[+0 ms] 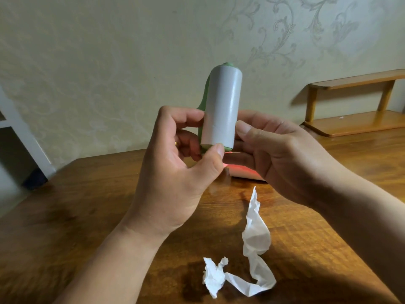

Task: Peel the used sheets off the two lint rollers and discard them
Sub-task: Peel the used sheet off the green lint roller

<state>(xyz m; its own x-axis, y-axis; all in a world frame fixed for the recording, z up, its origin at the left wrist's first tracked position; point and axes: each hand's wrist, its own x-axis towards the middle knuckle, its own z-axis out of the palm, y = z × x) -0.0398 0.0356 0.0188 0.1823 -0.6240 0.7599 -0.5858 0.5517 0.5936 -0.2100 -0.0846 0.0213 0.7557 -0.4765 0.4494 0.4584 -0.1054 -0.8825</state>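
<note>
A green lint roller (221, 106) with a white sheet roll stands upright in front of me, above the wooden table (87, 205). My left hand (182, 163) grips its lower end, thumb under the green cap and fingers behind. My right hand (278, 154) touches the roll's lower right side with the thumb tip. A second, pink roller (243, 173) lies on the table behind my hands, mostly hidden. A crumpled white peeled sheet (252, 249) lies on the table near the front edge.
A small wooden shelf (355, 106) stands at the back right of the table against the patterned wall. A white frame and a dark object sit at the far left beyond the table edge.
</note>
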